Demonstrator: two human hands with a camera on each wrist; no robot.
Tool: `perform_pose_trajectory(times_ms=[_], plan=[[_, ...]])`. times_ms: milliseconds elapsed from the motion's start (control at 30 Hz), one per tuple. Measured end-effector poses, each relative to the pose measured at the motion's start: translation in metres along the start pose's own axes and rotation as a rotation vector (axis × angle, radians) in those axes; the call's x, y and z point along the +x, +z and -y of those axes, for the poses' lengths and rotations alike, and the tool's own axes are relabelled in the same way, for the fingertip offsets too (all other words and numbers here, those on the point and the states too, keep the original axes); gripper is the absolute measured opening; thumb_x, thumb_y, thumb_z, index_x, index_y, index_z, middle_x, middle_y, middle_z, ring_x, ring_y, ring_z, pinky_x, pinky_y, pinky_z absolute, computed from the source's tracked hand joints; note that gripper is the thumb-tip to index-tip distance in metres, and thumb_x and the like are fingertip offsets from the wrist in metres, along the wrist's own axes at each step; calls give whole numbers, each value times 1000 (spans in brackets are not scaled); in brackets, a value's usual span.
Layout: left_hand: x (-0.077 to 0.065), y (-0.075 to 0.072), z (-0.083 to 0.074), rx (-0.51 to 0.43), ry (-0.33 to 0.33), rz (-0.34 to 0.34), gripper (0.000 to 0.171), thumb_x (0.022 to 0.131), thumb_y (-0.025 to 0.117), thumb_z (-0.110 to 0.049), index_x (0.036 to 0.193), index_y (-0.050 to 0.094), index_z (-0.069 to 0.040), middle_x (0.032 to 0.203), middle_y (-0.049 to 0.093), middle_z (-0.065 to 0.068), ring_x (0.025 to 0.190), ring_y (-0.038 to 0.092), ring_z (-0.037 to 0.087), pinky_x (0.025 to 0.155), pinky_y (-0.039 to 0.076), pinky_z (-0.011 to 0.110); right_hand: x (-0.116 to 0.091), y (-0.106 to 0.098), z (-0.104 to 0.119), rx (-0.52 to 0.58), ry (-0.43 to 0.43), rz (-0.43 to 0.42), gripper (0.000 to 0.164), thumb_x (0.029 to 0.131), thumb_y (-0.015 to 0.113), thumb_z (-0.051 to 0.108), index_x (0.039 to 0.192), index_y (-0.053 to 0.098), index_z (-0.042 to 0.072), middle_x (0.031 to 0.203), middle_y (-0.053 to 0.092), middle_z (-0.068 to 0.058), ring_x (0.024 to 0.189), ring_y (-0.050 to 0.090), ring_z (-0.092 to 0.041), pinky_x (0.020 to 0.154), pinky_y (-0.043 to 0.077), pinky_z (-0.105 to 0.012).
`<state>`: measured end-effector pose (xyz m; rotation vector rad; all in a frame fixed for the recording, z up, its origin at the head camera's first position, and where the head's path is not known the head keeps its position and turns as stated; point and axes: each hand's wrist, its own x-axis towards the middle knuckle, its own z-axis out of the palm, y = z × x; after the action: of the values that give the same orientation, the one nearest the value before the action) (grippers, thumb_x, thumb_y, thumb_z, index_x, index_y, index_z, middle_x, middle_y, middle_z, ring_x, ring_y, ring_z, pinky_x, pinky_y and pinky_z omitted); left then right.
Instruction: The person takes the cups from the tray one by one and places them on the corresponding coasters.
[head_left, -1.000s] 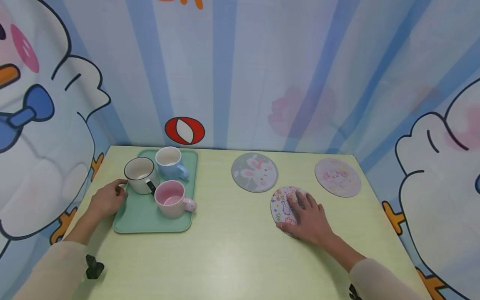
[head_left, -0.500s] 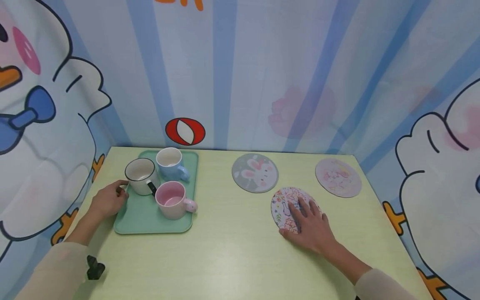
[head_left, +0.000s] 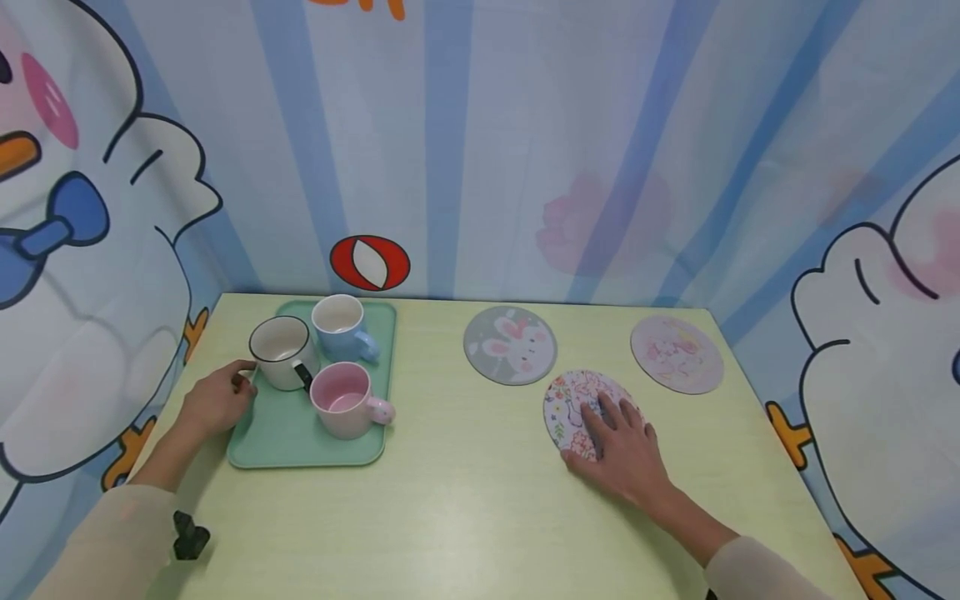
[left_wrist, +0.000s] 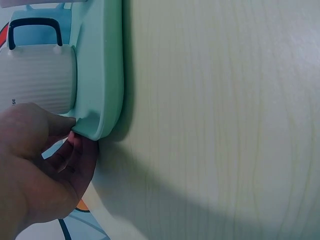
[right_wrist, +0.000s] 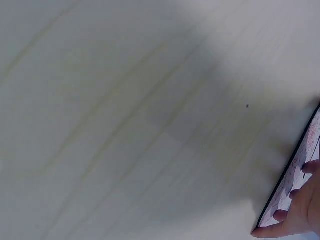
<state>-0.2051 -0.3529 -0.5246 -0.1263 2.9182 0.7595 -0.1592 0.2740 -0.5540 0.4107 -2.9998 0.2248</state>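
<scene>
My left hand [head_left: 215, 400] pinches the left rim of a pale green tray [head_left: 281, 437], thumb on top and fingers at its outer side in the left wrist view. On this tray stand a white mug with a dark rim [head_left: 279, 354], a blue mug [head_left: 337, 321] and a pink mug [head_left: 341, 408]. Over a round floral coaster [head_left: 562, 412] my right hand [head_left: 630, 458] rests with spread fingers, covering its lower right part. The right wrist view catches only the coaster's edge [right_wrist: 286, 175] and some fingers [right_wrist: 295, 210].
A grey bunny coaster [head_left: 510, 346] lies farther back, left of the floral one. Another round pink coaster [head_left: 677, 355] sits near the table's right edge. Behind the table [head_left: 450, 517] hangs a striped cartoon curtain [head_left: 502, 150].
My right hand has shifted a little to the right over the floral coaster, uncovering more of its pattern. The coaster has moved very slightly. Left hand, tray and mugs stay in place.
</scene>
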Motion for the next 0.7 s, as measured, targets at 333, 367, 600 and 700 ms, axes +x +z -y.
perform_pose_trajectory(times_ms=[333,367,600,700], plan=[[-1,1,2,-3,13,-6,46,106,50,-14,145,47,9,117,64,32,87,61,36,71,47,46,16,5,-12,24,21,-24,89,89,67,69,155,55,12,163,42,-22,148,34,-54,103,35,-81],[-1,1,2,-2,14,-9,45,106,50,-14,145,47,9,117,64,32,87,61,36,71,47,45,18,6,-13,26,21,-26,88,89,67,69,155,55,12,163,42,-22,148,34,-54,103,34,-81],[-2,2,3,6,24,-23,44,106,51,-13,144,48,9,117,64,32,86,61,36,70,48,46,30,7,-21,55,30,-34,86,90,68,67,154,56,11,164,41,-22,148,33,-54,104,31,-82],[-2,1,3,7,27,-26,44,106,52,-13,144,49,9,117,65,32,87,62,36,71,49,48,35,7,-24,60,41,-33,86,91,67,68,154,56,10,164,41,-22,148,33,-53,105,30,-82]])
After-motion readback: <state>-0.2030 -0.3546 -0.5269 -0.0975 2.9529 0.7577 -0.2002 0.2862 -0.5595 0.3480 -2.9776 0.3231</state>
